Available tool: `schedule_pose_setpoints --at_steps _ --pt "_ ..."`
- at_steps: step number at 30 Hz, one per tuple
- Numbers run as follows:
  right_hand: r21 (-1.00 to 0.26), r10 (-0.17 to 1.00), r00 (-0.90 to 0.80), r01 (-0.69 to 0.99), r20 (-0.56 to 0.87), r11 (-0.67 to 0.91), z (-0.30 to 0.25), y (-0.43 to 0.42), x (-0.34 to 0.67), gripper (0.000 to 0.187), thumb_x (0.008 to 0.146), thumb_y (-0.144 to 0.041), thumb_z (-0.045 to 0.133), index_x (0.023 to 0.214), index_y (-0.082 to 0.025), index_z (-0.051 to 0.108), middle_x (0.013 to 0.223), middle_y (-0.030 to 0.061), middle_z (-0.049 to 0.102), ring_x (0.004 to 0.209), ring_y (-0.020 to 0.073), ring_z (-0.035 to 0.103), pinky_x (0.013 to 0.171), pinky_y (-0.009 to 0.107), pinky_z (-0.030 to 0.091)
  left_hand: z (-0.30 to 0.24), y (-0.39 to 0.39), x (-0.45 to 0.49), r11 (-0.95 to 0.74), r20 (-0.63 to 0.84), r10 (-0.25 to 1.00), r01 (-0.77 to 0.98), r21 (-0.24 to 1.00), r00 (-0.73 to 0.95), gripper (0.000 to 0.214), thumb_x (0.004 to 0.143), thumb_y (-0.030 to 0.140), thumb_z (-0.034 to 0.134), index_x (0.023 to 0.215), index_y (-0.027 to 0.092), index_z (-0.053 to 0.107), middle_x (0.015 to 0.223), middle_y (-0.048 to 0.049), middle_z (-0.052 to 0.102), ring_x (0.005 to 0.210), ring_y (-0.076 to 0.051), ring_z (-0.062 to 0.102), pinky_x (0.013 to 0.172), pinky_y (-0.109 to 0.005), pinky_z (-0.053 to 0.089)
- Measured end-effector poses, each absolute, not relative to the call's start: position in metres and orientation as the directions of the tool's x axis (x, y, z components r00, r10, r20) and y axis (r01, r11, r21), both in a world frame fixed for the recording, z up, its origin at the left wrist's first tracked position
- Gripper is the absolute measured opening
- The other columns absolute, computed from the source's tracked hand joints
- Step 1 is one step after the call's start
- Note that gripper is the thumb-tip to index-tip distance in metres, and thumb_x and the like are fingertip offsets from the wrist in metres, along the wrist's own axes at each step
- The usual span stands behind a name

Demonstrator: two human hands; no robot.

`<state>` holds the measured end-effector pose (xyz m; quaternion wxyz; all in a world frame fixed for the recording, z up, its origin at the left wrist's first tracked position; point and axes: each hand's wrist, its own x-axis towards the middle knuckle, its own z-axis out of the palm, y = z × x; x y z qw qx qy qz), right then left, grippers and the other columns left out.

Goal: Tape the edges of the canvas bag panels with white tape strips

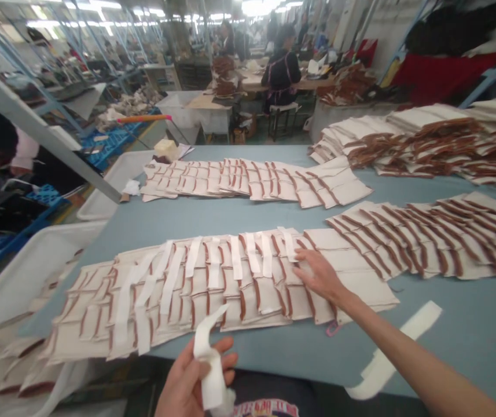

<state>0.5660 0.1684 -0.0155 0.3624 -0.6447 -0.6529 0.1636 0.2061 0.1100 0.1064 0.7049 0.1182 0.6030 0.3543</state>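
In my left hand [193, 376], near the table's front edge, is a bent length of white strip [208, 359], pinched under the thumb. My right hand [319, 275] reaches over a row of overlapping cream fabric pieces [243, 298] with brown edges. Its fingers are apart, with the tips at the lower end of a white strip [288, 243] lying on the row. Several more such strips lie across the pieces to its left, among them a long one [172, 281]. Beneath my right forearm, a wider white strip [421, 321] rests partly hidden on the blue-green table [456, 359].
Behind is a second fabric row [239, 176]; another [443, 231] lies to the right. Tall fabric stacks [430, 139] fill the back right. A white bin [52, 243] with fabric stands at the left, under a slanting metal post [48, 124]. A person [282, 66] sits farther back.
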Motion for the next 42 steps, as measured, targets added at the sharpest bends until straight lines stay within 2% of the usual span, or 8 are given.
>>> schedule_pose_setpoints --at_steps 3,6,9,14,21,28,34,42 --pt "-0.713 0.943 0.214 0.700 0.256 0.035 0.012 0.138 0.528 0.028 0.093 -0.042 0.061 0.111 -0.020 0.065 0.118 0.0152 0.073 0.112 0.0342 0.067 0.098 0.057 0.050 0.125 0.116 0.199 0.709 -0.719 0.672 -0.439 0.552 0.180 0.054 0.077 0.010 0.072 0.130 0.014 0.059 0.126 -0.0174 0.075 0.106 -0.029 0.075 0.089 -0.037 0.060" --pt "-0.722 0.954 0.179 0.690 0.242 0.053 0.053 0.113 0.470 0.023 0.093 -0.041 0.065 0.110 -0.026 0.067 0.103 0.0081 0.076 0.092 0.0286 0.073 0.083 0.045 0.057 0.131 0.120 0.181 0.708 -0.680 0.675 -0.509 0.489 0.285 0.044 0.080 0.006 0.063 0.124 0.012 0.061 0.127 -0.0190 0.074 0.114 -0.031 0.073 0.099 -0.042 0.056" --pt "-0.681 0.920 -0.025 0.664 0.392 0.309 0.099 0.096 0.399 0.018 0.093 -0.032 0.065 0.110 -0.027 0.065 0.097 0.0065 0.076 0.086 0.0251 0.074 0.074 0.037 0.058 0.131 0.119 0.158 0.691 -0.666 0.684 -0.557 0.461 0.298 0.043 0.083 0.005 0.058 0.126 0.011 0.059 0.125 -0.0189 0.074 0.114 -0.030 0.073 0.103 -0.043 0.053" --pt "-0.594 0.779 -0.290 0.516 0.556 0.617 0.135 0.085 0.301 0.024 0.092 -0.016 0.064 0.114 -0.026 0.059 0.102 0.0064 0.075 0.094 0.0232 0.071 0.081 0.038 0.058 0.135 0.110 0.120 0.670 -0.632 0.702 -0.606 0.429 0.328 0.047 0.083 0.005 0.055 0.130 0.011 0.057 0.118 -0.0154 0.076 0.116 -0.028 0.071 0.108 -0.042 0.050" --pt "-0.391 0.681 -0.435 0.584 0.590 0.711 0.132 0.075 0.247 0.016 0.092 -0.014 0.064 0.105 -0.021 0.060 0.102 0.0089 0.073 0.092 0.0251 0.067 0.080 0.040 0.053 0.143 0.098 0.079 0.648 -0.605 0.712 -0.664 0.373 0.355 0.051 0.084 0.001 0.048 0.133 0.008 0.056 0.106 -0.0128 0.078 0.099 -0.021 0.074 0.092 -0.030 0.056" --pt "-0.350 0.674 -0.435 0.614 0.597 0.707 0.126 0.066 0.228 0.019 0.091 -0.008 0.056 0.102 -0.022 0.062 0.100 0.0066 0.073 0.091 0.0241 0.065 0.079 0.040 0.050 0.142 0.084 0.067 0.621 -0.556 0.747 -0.680 0.390 0.363 0.052 0.082 0.002 0.051 0.133 0.008 0.058 0.108 -0.0120 0.077 0.100 -0.022 0.073 0.089 -0.029 0.058" --pt "-0.626 0.799 -0.282 0.506 0.531 0.594 0.125 0.063 0.226 0.013 0.096 -0.012 0.057 0.094 -0.024 0.061 0.098 0.0053 0.073 0.099 0.0231 0.068 0.083 0.037 0.050 0.135 0.078 0.068 0.617 -0.524 0.770 -0.634 0.465 0.365 0.036 0.083 0.012 0.060 0.119 0.007 0.068 0.103 -0.0105 0.079 0.103 -0.025 0.072 0.095 -0.034 0.056" --pt "-0.855 0.968 -0.092 0.454 0.235 0.250 0.114 0.062 0.234 0.015 0.096 -0.025 0.057 0.082 -0.022 0.063 0.076 0.0008 0.066 0.071 0.0186 0.061 0.066 0.030 0.047 0.137 0.069 0.072 0.614 -0.377 0.780 -0.497 0.613 0.499 0.047 0.076 0.022 0.075 0.122 0.010 0.070 0.109 -0.0118 0.077 0.106 -0.028 0.070 0.093 -0.033 0.051"
